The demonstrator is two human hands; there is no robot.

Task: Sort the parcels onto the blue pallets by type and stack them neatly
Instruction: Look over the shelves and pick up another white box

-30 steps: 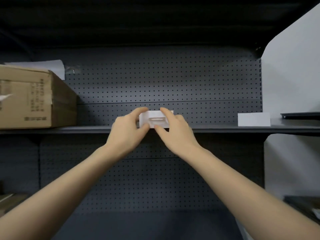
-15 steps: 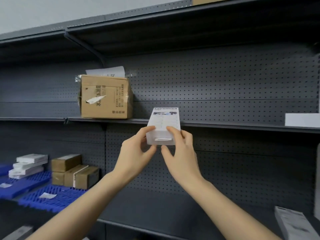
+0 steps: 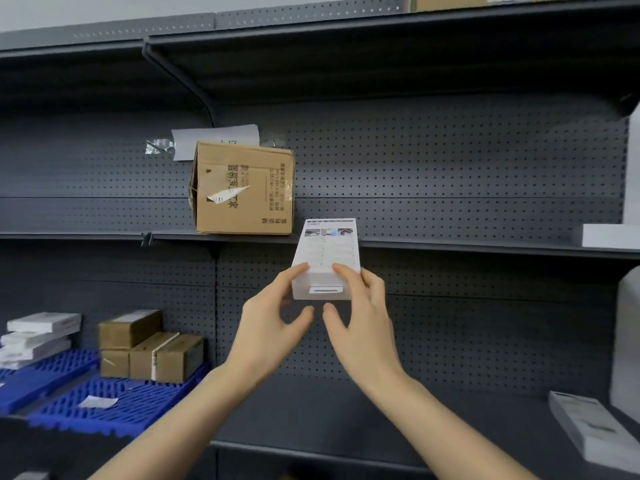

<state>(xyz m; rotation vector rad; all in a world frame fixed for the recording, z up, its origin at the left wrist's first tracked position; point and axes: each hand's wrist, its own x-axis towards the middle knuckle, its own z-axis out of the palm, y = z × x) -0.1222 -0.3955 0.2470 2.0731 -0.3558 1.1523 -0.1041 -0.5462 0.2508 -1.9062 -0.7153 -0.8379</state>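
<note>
A white parcel is held in the middle of the frame, in front of the dark pegboard shelving and clear of every shelf. Its near end is pinched from both sides: the left hand is set on its left corner and the right hand on its right corner, forefingers on the printed top face, thumbs curled below. Each grip is thus narrow and closed on the parcel.

A large cardboard box is seen just above and left of it, standing on the middle shelf. At the lower left, two blue pallets are laid side by side on the bottom shelf – the nearer pallet is loaded with a stack of brown parcels, the farther pallet with a stack of white parcels. A paper slip is left on the nearer pallet. Another white box is seen at the lower right, and a further one at the right edge, on the middle shelf.
</note>
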